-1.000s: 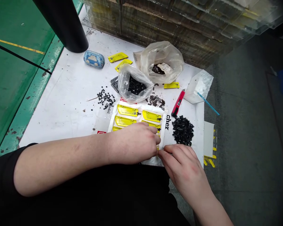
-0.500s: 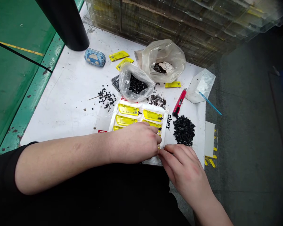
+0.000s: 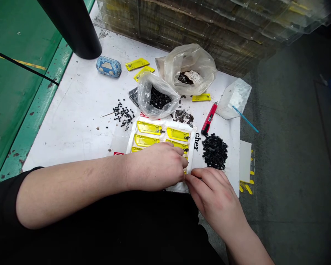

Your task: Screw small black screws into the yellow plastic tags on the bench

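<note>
Over the near part of a white tray lies my left hand, its fingers curled and closed. My right hand meets it at the tray's near right corner, thumb and fingers pinched together. Whatever is between the fingertips is hidden by the hands. Flat yellow plastic pieces lie in rows in the tray, several with a small black part at the right end. A heap of small black plastic parts sits just beyond my right hand.
Behind the tray stand an open bag of black rings and a larger plastic bag. A red utility knife, a white translucent container, a blue tin and a black cylinder are around them. Stacked clear trays form a wall behind.
The whole view has shifted slightly. Both hands keep their closed pose at the tray's corner, with hardly any visible movement.
</note>
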Available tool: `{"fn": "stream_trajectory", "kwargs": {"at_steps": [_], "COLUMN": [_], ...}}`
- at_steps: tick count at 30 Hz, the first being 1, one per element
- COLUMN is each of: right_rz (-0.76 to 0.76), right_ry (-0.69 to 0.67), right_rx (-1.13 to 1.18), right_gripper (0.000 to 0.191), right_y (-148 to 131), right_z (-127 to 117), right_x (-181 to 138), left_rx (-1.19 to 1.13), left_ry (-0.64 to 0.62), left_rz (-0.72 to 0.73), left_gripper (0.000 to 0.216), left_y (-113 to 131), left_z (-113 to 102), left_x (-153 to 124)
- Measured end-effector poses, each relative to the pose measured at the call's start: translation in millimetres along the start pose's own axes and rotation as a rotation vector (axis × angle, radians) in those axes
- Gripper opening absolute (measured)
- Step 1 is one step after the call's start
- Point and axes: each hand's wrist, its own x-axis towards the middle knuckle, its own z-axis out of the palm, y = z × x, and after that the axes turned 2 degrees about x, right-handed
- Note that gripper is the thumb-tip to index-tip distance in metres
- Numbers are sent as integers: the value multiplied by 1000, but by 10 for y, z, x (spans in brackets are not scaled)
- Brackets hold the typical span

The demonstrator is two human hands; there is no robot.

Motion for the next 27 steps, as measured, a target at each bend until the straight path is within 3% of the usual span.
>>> {"fn": "stream_trajectory", "kwargs": {"at_steps": [11,27], "right_rz": [79,97], "right_ry": [22,-14], "right_rx": [40,52], "right_gripper": [24,16], "right_y": [107,147], "right_z": [-117,-24], "right_x": [-65,-85], "left_rx": [-14,71], "left_ry": [6,26], "left_rz": [11,38], "left_gripper": [16,19], "left_y": [9,28], "left_z": [-18,9], "left_x": [6,8]}}
